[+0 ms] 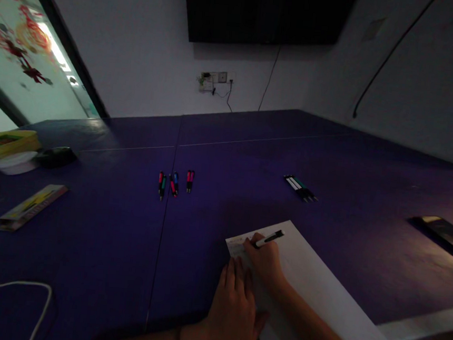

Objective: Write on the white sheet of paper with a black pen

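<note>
White pen (270, 238) held in right hand (265, 260), paper (308, 272) beneath.

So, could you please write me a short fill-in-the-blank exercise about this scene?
1. The right hand holds a white-and-black pen over a white sheet of ____.
2. The left hand lies palm ____ at the sheet's edge.
3. The black television is mounted on the ____.
4. The three pairs of pens farther left total ____ pens.

Missing words: paper; down; wall; six.
</note>
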Available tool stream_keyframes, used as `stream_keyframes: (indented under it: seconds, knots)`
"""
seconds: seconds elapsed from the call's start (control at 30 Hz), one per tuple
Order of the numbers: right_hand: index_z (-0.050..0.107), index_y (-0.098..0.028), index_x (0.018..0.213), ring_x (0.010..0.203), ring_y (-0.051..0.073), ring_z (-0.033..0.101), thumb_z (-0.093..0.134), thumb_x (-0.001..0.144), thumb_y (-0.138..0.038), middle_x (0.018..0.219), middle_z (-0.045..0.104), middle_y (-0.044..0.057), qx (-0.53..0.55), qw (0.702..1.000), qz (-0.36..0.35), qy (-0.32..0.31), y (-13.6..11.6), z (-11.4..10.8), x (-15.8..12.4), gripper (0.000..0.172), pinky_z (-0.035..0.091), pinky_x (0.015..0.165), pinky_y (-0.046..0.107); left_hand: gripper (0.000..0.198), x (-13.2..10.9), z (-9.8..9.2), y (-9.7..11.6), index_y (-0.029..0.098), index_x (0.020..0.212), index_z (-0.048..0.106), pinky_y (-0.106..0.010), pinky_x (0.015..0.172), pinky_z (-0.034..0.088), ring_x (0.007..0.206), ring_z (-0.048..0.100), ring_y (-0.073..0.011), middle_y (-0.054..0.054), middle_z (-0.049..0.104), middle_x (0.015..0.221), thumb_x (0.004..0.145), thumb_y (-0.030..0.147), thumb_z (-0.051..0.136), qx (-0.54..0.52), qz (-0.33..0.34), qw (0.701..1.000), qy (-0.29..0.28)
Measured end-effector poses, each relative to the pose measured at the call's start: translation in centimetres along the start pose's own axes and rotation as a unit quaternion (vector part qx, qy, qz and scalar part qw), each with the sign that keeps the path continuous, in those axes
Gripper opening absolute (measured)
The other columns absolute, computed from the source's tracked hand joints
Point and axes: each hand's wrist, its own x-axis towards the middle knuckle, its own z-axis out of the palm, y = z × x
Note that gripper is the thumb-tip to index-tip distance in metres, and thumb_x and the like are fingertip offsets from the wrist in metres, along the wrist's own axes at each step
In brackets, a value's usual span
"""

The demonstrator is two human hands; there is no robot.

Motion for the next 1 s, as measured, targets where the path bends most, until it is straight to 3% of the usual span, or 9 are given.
stream_keyframes:
  seconds: [0.5,0.73,1.0]
  knots:
    - [0.038,-0.021,0.045,0.038,0.01,0.037,0.042,0.061,-0.031,0.038,0.041,-0.003,0.016,1.0,0.019,0.013,-0.3,-0.3,0.2,0.019,0.027,0.041,0.023,0.066,0.1,-0.2,0.0,0.003,0.118,0.043,-0.042,0.089,0.028,0.113,0.035,-0.0319,-0.024,0.043,0.12,0.079,0.054,0.031,-0.004,-0.008,1.0,-0.017]
    - [0.04,-0.02,0.044,0.034,0.01,0.037,0.043,0.067,-0.05,0.032,0.037,-0.004,0.065,0.993,0.045,-0.087,-0.7,-1.6,1.2,0.038,0.03,0.041,0.023,0.066,0.1,-0.2,0.0,0.003,0.116,0.045,-0.042,0.087,0.031,0.112,0.037,-0.032,-0.023,0.044,0.12,0.079,0.054,0.028,-0.017,-0.011,1.0,-0.017]
    - [0.042,-0.02,0.047,0.041,0.01,0.038,0.055,0.061,-0.041,0.041,0.041,-0.004,0.086,0.995,0.011,-0.041,0.4,-1.1,0.4,0.028,0.03,0.041,0.023,0.067,0.3,-0.5,0.1,0.004,0.115,0.048,-0.038,0.09,0.029,0.112,0.039,-0.0292,-0.019,0.047,0.119,0.078,0.056,0.028,0.001,-0.022,1.0,-0.005]
